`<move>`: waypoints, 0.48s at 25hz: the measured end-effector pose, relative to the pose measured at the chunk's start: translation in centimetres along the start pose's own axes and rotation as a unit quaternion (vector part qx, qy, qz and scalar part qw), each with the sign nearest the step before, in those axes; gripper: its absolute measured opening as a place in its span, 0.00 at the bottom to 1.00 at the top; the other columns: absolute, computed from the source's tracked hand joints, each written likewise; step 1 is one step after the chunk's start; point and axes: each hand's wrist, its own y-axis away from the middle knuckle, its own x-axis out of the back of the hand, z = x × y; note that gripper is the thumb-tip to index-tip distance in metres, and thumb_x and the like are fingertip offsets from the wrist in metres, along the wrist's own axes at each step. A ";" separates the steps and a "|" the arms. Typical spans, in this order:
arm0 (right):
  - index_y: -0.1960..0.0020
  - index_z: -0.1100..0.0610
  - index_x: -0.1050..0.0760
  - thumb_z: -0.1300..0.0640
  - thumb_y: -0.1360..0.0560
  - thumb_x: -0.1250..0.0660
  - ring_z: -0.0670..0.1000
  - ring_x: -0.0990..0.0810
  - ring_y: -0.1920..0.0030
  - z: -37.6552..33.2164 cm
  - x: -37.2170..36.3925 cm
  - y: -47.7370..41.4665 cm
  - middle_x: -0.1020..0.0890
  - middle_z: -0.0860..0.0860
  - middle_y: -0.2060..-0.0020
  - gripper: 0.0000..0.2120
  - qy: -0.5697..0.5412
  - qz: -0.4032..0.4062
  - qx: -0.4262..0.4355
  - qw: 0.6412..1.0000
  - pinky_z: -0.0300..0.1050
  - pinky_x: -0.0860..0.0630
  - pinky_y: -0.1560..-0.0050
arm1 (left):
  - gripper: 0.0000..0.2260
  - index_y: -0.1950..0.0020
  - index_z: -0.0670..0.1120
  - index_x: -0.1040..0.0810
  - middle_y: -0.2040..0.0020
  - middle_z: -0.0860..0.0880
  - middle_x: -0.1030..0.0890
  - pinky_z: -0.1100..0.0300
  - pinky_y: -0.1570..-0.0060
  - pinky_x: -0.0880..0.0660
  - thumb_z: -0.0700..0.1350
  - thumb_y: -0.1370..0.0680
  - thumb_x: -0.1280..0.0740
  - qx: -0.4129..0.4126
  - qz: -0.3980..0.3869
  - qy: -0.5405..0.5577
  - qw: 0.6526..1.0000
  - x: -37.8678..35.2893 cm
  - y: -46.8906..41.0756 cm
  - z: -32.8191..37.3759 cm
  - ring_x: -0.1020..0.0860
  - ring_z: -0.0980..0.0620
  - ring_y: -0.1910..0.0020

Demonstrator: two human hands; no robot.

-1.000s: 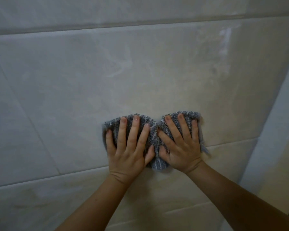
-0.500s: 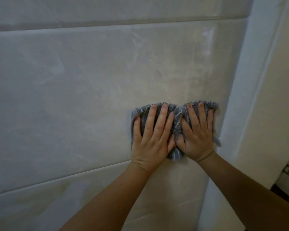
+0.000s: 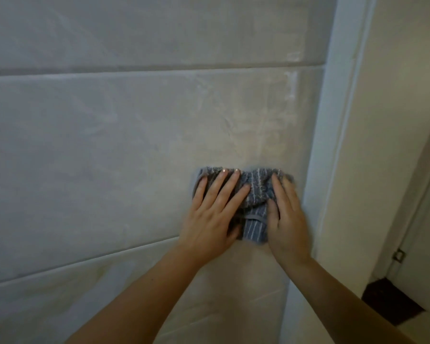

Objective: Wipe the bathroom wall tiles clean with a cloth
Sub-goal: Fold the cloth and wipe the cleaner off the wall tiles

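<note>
both flat hands, the left hand (image 3: pixel 215 212) and right hand (image 3: pixel 287 219), fingers spread and pressing the bunched grey striped cloth (image 3: pixel 255 192) on the big pale wall tile (image 3: pixel 109 157), have slid it right to the white door frame (image 3: pixel 325 145) at middle right, so this row looks done.

Dim, soft light falls across the scene. On the right a pale door frame (image 3: pixel 333 145) runs top to bottom, a cream wall (image 3: pixel 395 108) beside it. Far right, a small metal latch (image 3: pixel 399 255) sits above dark floor (image 3: pixel 392 306).
</note>
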 end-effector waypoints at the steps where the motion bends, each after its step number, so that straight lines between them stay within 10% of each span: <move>1: 0.26 0.46 0.39 0.61 0.18 0.42 0.34 0.42 0.28 -1.9 0.4 0.4 0.37 0.40 0.28 0.23 -0.046 0.000 -0.035 0.998 0.32 0.42 0.28 | 0.36 0.20 0.48 0.39 0.19 0.46 0.43 0.44 0.22 0.56 0.56 0.26 0.33 0.016 -0.006 0.020 1.000 0.6 0.4 0.0 0.50 0.46 0.19; 6: 0.38 0.40 0.26 0.67 0.22 0.35 0.39 0.22 0.39 -9.9 1.0 1.5 0.21 0.38 0.41 0.23 -0.391 -0.044 -0.246 0.886 0.38 0.24 0.40 | 0.33 0.21 0.47 0.38 0.21 0.48 0.37 0.50 0.23 0.46 0.56 0.24 0.36 0.112 -0.003 0.205 0.972 3.9 2.8 0.2 0.43 0.51 0.21; 12: 0.36 0.49 0.26 0.59 0.25 0.31 0.44 0.19 0.42 -14.0 0.7 1.9 0.18 0.45 0.43 0.19 -0.460 -0.137 -0.268 0.835 0.38 0.22 0.47 | 0.24 0.33 0.65 0.34 0.42 0.60 0.20 0.65 0.46 0.23 0.40 0.20 0.34 0.306 -0.010 0.493 0.815 9.9 5.4 -2.4 0.21 0.65 0.45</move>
